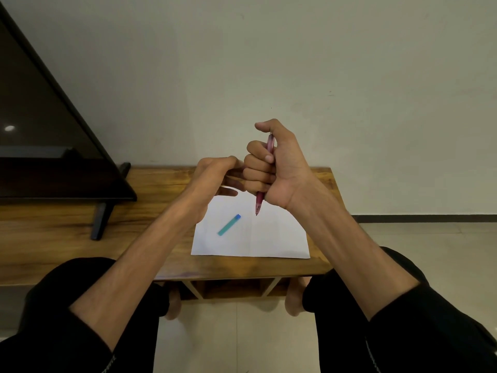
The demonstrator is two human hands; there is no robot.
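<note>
Gripping pen (259, 201) upright in right hand (279, 170) fist, tip down above paper (269, 238) | left hand (209, 176) touches right knuckles, its hold unclear | teal cap (229, 225) lies on paper | risk: clumsy fist grip may slip, jabbing or tearing sheet

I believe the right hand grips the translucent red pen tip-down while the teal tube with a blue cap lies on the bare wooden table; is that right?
Not quite: the head view shows the blue-capped teal tube lying on the white paper sheet, not the bare wooden table. The right hand does grip the translucent red pen tip-down.
</note>
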